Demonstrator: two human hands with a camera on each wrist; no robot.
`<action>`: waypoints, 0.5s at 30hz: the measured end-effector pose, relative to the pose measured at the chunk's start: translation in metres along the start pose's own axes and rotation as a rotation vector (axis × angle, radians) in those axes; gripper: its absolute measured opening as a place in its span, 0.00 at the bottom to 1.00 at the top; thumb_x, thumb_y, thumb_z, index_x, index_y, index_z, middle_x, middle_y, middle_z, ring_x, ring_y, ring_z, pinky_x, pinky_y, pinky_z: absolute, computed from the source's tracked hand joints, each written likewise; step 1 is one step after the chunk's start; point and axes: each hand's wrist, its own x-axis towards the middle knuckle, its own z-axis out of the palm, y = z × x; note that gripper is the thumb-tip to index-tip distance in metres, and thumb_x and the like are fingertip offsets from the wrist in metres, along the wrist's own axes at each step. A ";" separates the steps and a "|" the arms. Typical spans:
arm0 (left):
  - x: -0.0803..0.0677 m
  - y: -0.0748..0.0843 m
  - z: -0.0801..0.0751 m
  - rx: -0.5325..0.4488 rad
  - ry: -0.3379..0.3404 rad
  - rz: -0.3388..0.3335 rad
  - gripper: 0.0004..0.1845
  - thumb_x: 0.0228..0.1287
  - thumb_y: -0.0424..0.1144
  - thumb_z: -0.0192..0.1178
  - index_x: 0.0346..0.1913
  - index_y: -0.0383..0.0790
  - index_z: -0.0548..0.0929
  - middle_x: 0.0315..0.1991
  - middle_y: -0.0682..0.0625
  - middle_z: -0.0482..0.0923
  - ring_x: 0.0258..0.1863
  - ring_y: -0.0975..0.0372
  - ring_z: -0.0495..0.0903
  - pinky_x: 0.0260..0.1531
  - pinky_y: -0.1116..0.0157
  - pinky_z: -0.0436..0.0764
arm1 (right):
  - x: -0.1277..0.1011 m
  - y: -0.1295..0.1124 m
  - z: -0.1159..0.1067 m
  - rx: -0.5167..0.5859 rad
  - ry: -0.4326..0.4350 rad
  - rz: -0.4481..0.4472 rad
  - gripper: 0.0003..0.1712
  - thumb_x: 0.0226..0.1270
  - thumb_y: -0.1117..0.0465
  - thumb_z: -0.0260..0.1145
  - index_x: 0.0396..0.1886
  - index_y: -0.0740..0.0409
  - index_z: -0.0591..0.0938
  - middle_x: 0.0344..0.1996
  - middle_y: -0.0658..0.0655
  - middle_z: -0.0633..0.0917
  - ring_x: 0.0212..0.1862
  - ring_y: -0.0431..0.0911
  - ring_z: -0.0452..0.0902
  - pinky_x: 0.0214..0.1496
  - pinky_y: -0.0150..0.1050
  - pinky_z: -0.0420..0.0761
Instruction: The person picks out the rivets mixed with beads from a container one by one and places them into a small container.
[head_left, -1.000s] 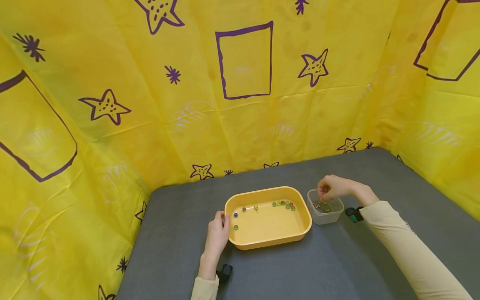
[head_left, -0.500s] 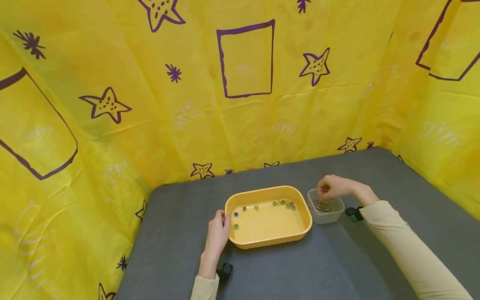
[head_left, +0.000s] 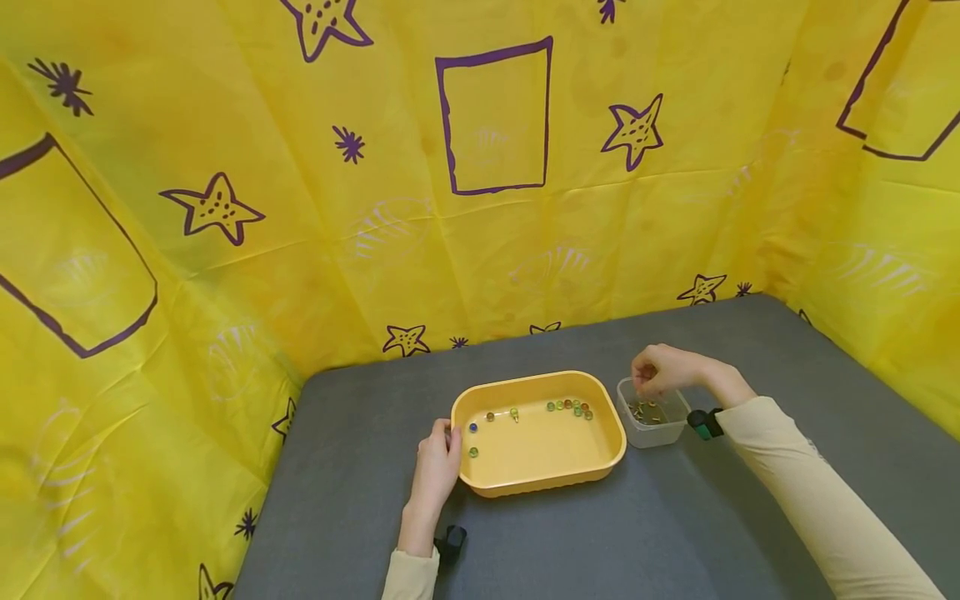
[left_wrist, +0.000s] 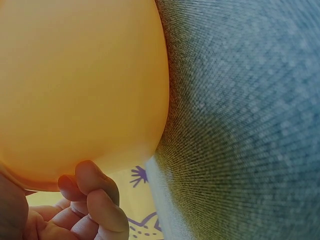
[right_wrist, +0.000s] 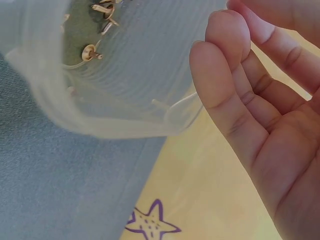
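My left hand (head_left: 437, 462) grips the left end of a yellow plastic tray (head_left: 536, 457), thumb at the rim and fingers curled against the outer wall (left_wrist: 95, 182). In the tray lie several glass marbles (head_left: 567, 405), a blue marble (head_left: 473, 427) and a small gold piece beside a green one. Over a clear plastic container (head_left: 654, 436) hangs my right hand (head_left: 663, 368), fingers bent and the thumb close to the index finger. What its fingertips hold is hidden, so I cannot tell. Small gold push pins (right_wrist: 90, 53) lie at the container's bottom.
The tray and container stand side by side on a grey table (head_left: 360, 500). A yellow cloth (head_left: 300, 275) with purple drawings rises behind the table and along both sides. Dark wrist straps (head_left: 452, 542) sit on both wrists.
My right hand has risen slightly above the container and shifted a little left. My left hand keeps its hold on the tray, and the marbles lie as before.
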 end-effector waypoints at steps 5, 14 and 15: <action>0.000 0.000 0.000 -0.005 0.003 0.013 0.10 0.68 0.34 0.51 0.43 0.28 0.75 0.18 0.52 0.69 0.15 0.66 0.65 0.17 0.69 0.67 | 0.002 -0.004 -0.001 -0.016 0.011 -0.011 0.05 0.52 0.72 0.62 0.23 0.60 0.79 0.16 0.50 0.75 0.19 0.39 0.67 0.23 0.32 0.69; -0.001 -0.001 0.000 -0.009 0.005 0.012 0.10 0.67 0.34 0.52 0.43 0.28 0.75 0.18 0.52 0.68 0.15 0.66 0.64 0.16 0.69 0.66 | 0.009 -0.010 -0.001 -0.046 0.026 -0.028 0.06 0.53 0.73 0.62 0.23 0.60 0.78 0.16 0.50 0.75 0.19 0.39 0.66 0.23 0.32 0.68; -0.001 -0.001 0.000 -0.011 0.005 0.010 0.10 0.67 0.34 0.52 0.43 0.28 0.75 0.18 0.52 0.68 0.15 0.66 0.65 0.16 0.69 0.66 | 0.009 -0.011 -0.001 -0.051 0.029 -0.029 0.06 0.53 0.73 0.63 0.22 0.60 0.78 0.16 0.49 0.75 0.19 0.39 0.66 0.23 0.32 0.68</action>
